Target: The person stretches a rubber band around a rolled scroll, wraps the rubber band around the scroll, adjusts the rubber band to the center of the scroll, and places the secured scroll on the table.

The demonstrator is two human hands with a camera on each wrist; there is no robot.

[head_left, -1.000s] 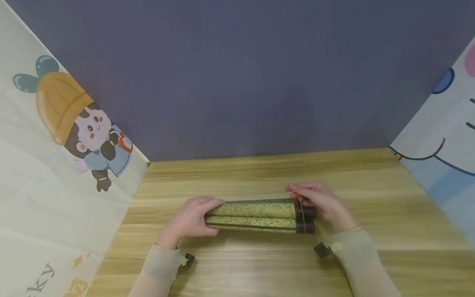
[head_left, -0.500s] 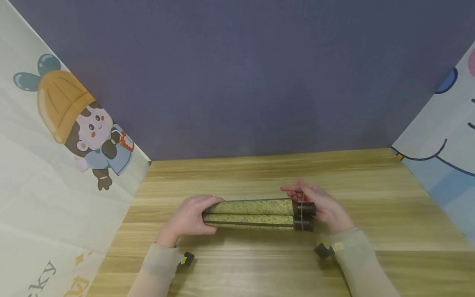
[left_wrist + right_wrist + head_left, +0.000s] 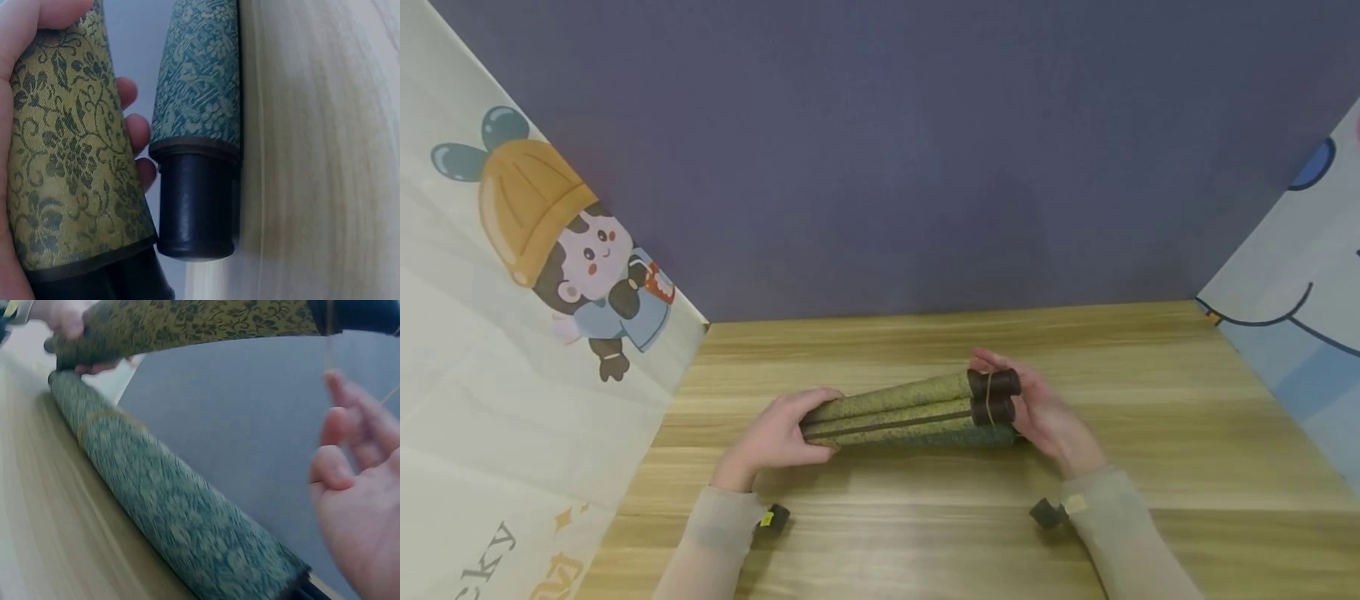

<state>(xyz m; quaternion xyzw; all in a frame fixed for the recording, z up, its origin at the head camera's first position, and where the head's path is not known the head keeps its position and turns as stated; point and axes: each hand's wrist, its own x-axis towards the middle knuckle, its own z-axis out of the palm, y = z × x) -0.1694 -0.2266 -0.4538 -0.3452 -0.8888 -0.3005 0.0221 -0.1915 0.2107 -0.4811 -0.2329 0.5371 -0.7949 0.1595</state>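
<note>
My left hand [image 3: 778,429] grips two gold-patterned scrolls [image 3: 895,404] near their left ends, with the right ends tilted up. A thin rubber band [image 3: 988,398] runs round their dark right end knobs. Beside those knobs is my right hand [image 3: 1048,417]; in the right wrist view its bent fingers [image 3: 337,390] hook the stretched band. Below the pair lies a green-patterned scroll [image 3: 162,487] on the table, with its own band [image 3: 94,419] near one end. The left wrist view shows this green scroll's dark knob [image 3: 197,206] apart from the gold one.
The wood-grain table [image 3: 895,542] runs back to a dark blue-grey panel [image 3: 880,167]. A white cartoon-printed sheet [image 3: 497,400] stands on the left and another [image 3: 1322,267] on the right. Small dark wrist-worn devices [image 3: 1047,513] hang near both cuffs.
The right ends of the gold scrolls have risen and moved slightly left, so the green scroll now shows beneath them. The right hand has turned beside the knobs. The left hand keeps its grip.
</note>
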